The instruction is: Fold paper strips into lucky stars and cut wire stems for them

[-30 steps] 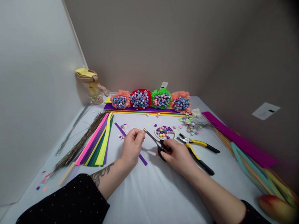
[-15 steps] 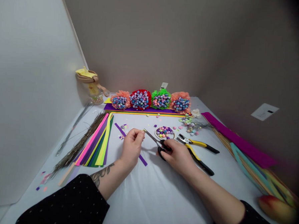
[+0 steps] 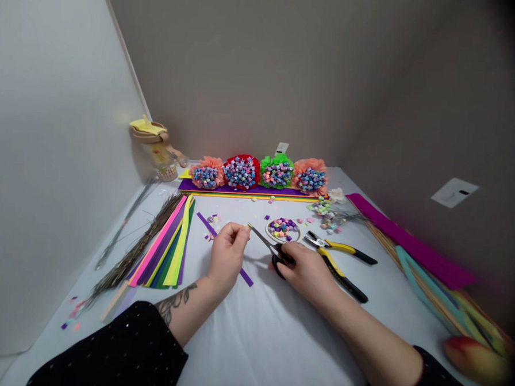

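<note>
Grey walls box in a white-covered table, and honestly the whole thing is packed with colour. Right in the middle, my left hand is closed in a pinch on a tiny yellow-green scrap, right at the tips of the black-handled scissors. The right hand is closed around the scissors' handles. A purple paper strip runs under the left hand, and a round dish of paper stars sits just past the blades. Yellow-and-black pliers lie to the right, with a fan of coloured paper strips on the left. Four star-filled bouquets line the back. As for labels, no brand shows on the pliers, and the small white tag behind the bouquets and the white card on the wall are too small or blurry to read.
</note>
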A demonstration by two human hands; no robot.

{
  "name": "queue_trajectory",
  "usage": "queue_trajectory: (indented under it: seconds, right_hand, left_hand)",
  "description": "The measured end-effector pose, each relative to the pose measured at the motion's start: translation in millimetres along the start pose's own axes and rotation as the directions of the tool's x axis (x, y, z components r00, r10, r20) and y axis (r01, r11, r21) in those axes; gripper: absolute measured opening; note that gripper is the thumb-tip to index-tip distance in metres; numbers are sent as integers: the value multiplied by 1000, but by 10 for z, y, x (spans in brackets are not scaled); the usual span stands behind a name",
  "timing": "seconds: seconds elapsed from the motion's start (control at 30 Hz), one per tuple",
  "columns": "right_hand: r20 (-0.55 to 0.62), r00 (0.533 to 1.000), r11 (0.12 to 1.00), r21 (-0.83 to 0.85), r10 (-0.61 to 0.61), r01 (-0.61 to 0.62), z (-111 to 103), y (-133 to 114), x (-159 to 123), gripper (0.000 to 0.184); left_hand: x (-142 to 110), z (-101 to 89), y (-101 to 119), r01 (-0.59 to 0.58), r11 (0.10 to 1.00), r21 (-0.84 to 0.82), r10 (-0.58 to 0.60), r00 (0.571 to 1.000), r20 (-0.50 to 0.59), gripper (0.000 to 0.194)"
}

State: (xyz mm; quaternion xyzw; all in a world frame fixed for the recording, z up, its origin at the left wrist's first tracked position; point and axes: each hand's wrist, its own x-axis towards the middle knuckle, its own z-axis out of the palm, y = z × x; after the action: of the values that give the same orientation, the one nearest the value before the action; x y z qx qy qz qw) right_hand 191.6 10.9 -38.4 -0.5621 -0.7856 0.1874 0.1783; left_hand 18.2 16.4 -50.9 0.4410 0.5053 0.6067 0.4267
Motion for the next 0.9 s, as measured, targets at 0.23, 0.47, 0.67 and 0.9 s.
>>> queue_trajectory:
  seconds: [0.23,0.47,0.67,0.9]
  right_hand:
    - [23,1000,1000,-8,-19,19,-10,-14,-13,10]
    - [-34,999,998,51,-19,21,-6,-1,7,16]
    - [-193,975,960,275,109,-52,50,100,42,20]
    - [-189,980,972,235,59,-13,32,88,49,14]
  left_hand:
    - [8,5,-30,30,999,-22,-30,1000,1,23]
    - [14,14,-17,79,995,-53,-79,997,-2,25]
    - [-15,45,81,258,919,-299,-190,952,240,25]
    - [-76,33,168,374,843,-385,-165,863,477,30]
